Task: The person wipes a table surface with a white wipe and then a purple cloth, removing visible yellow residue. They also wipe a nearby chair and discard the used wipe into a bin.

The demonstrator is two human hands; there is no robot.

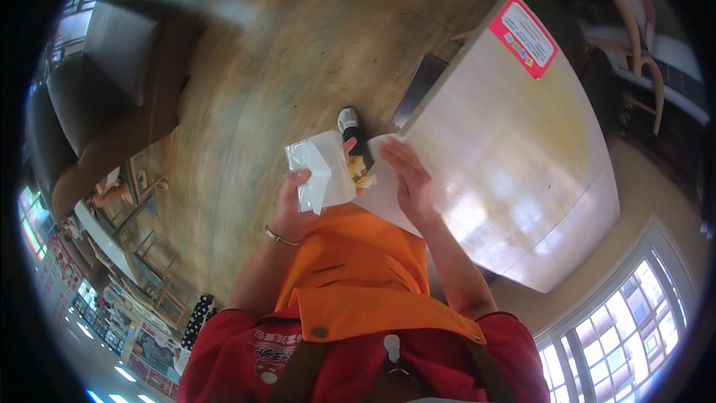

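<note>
My left hand (292, 193) grips a white packet (335, 170) with its thumb on top. Clear film and a folded sheet of white paper (314, 179) show on the packet's left part. Crumpled yellow pieces (359, 170) stick out from its right side by my fingertips; I cannot tell what they are. My right hand (411, 176) is held over the near corner of the pale tabletop (503, 168), its fingers stretched out side by side. Nothing shows in it, though its palm side is hidden.
A red-bordered printed card (524, 36) lies at the table's far end. Wooden chairs (637, 17) stand beyond it. Dark padded seating (112, 84) lines the left, across the wood-patterned floor (251, 67). Another person's arm (113, 195) appears at a table there. A window (621, 324) is at lower right.
</note>
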